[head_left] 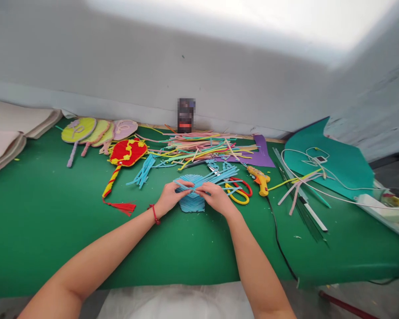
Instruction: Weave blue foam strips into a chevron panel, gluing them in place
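Pinching blue stems [223, 175]

Left hand [173, 196] and right hand [218, 198] grip them between fingertips over a ribbed blue panel [192, 204] on the green table [173, 252]; scissors [241, 202] lie just right, a yellow glue gun [261, 180] beyond.

Green table [166, 257] — pipe cleaners [193, 142], glue gun [262, 180] — perhaps books [23, 118]

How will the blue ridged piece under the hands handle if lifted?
The blue ridged piece looks thin and made of narrow strips, so it's probably light. Its rows sit close together, so it may flex yet hold shape. Lying flat on the green table, it seems unlikely to roll.
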A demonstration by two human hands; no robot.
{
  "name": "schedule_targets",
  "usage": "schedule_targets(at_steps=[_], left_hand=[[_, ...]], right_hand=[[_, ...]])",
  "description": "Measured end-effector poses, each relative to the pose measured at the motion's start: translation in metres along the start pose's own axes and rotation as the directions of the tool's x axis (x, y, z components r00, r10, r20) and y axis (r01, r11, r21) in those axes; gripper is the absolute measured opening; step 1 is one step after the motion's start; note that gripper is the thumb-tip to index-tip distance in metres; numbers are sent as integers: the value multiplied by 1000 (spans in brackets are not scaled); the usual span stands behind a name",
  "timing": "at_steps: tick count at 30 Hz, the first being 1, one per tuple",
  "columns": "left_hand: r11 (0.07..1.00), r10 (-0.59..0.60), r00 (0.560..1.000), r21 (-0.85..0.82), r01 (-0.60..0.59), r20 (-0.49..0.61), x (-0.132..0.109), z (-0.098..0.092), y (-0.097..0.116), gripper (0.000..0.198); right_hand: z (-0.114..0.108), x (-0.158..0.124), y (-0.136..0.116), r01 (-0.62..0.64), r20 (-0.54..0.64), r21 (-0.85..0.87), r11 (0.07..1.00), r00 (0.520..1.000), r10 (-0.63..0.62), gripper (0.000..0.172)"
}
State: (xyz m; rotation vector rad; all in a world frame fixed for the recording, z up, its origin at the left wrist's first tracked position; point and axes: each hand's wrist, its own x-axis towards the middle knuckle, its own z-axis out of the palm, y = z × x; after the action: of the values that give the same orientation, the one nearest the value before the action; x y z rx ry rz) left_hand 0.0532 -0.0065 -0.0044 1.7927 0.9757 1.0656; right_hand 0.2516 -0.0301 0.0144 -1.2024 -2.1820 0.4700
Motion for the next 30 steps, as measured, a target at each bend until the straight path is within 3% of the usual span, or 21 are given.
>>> schedule_targets(at_steps=[11, 22, 30], left_hand=[[999, -42, 998, -35, 40, -53, 4, -1, -5, 30], [958, -191, 964, -250, 142, -184, 10, -3, -6, 31], [956, -213, 948, -251, 153, -235, 11, -5, -10, 32]], right_hand=[[0, 0, -3, -11, -17, 79, 997, 1000, 12, 20], [-4, -1, 0, -52, 14, 119, 991, 999, 51, 20], [-3, -1, 8, -143, 27, 146, 979, 990, 141, 18]])
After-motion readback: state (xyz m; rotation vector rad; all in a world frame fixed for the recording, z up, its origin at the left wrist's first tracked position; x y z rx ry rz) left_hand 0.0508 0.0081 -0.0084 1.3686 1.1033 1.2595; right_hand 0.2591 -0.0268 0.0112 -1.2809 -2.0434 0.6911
